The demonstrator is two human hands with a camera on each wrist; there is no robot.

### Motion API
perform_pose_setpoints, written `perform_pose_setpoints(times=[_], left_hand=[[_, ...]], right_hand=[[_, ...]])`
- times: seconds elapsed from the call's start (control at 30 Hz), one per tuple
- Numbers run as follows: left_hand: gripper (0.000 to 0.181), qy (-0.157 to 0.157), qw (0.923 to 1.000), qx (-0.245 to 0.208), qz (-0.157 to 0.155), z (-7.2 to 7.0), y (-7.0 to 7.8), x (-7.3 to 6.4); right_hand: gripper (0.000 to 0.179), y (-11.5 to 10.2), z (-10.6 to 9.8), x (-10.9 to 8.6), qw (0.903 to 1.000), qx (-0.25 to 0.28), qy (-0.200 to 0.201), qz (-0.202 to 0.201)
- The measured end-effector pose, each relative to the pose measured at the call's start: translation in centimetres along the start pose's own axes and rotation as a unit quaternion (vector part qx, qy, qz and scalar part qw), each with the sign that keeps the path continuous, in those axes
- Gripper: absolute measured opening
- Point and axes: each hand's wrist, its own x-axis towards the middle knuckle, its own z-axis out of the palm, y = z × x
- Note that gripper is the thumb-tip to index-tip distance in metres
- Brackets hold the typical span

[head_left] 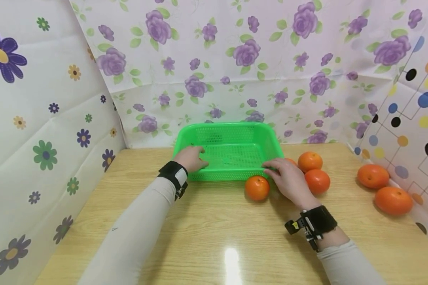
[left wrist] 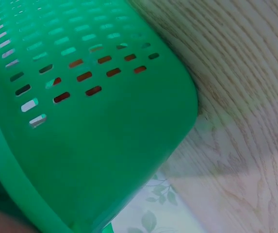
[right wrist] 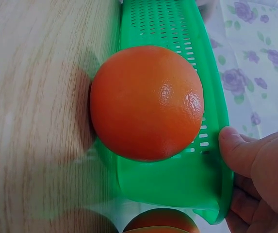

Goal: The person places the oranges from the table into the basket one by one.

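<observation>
A green plastic basket [head_left: 231, 174] with slotted walls stands on the table against the patterned backdrop, and nothing shows inside it. At its left front corner my left hand [head_left: 192, 158] reaches over the rim, thumb and forefinger spread apart above the inside. Only a blurred bit of this hand shows in the left wrist view. My right hand [head_left: 288, 180] pinches the basket's right front rim, the thumb [right wrist: 231, 141] lying on the edge. Just left of that hand, a smooth, shiny orange-red round fruit [right wrist: 146, 104] sits on the table close to the basket's front wall.
Beyond my right hand several similar fruits cluster, among them one at the back [head_left: 310, 162] and a redder one [head_left: 318, 181]. Two more, a rear fruit [head_left: 373, 176] and a front fruit [head_left: 393, 200], lie by the dotted right wall. Patterned sheets enclose the wooden table [head_left: 207, 237].
</observation>
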Motion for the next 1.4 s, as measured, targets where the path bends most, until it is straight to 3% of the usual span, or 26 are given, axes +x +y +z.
perform_pose_setpoints(times=[0.5,0.83,1.4], left_hand=[[0.060,0.108,0.9936,0.013,0.031,0.2,0.3,-2.3],[0.056,0.188,0.9788,0.029,0.075,0.9,-0.1,-3.4],[0.056,0.227,0.9673,0.030,0.110,1.6,1.0,-6.0]], right_hand=[[0.023,0.2,0.1,0.0,1.0000,-0.003,-0.005,0.007],[0.023,0.2,0.2,0.1,1.0000,-0.005,-0.007,0.005],[0.023,0.1,0.1,0.2,0.9999,-0.002,-0.008,0.010]])
